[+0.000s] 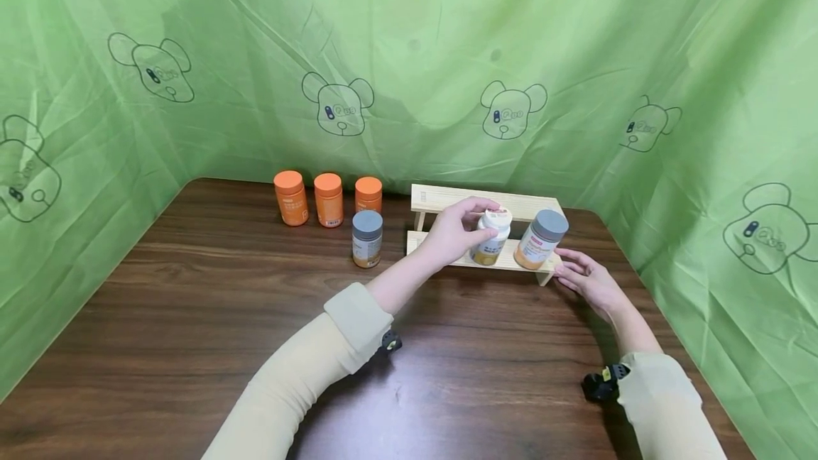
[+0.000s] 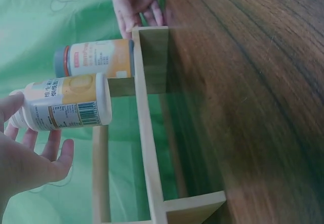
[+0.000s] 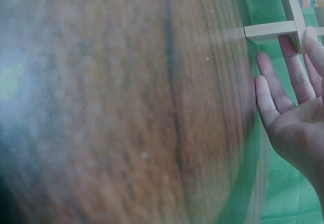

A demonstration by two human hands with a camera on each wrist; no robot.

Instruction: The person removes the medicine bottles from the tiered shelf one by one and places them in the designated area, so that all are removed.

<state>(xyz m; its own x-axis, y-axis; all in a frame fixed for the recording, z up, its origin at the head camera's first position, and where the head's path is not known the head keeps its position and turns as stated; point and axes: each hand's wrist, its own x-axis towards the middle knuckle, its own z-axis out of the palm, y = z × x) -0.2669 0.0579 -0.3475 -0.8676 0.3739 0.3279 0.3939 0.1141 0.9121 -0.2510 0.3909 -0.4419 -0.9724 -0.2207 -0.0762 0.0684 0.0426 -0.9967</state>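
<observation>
My left hand (image 1: pixel 456 233) grips a white bottle (image 1: pixel 490 250) near its cap, fingers and thumb on opposite sides. In the left wrist view, the bottle's base hangs a little above the lower board of a two-step wooden rack (image 2: pixel 148 148). Beside it, a grey-lidded bottle (image 1: pixel 541 240) stands on that board's right end. My right hand (image 1: pixel 594 286) touches the rack's right end with its fingertips; the right wrist view shows its fingers (image 3: pixel 296 77) mostly straight and spread.
Left of the rack, a second grey-lidded bottle (image 1: pixel 367 240) stands on the brown table (image 1: pixel 211 318). Behind and left of it are three orange bottles, the leftmost bottle (image 1: pixel 292 199) among them. Green printed cloth (image 1: pixel 422 55) surrounds the table's back and sides.
</observation>
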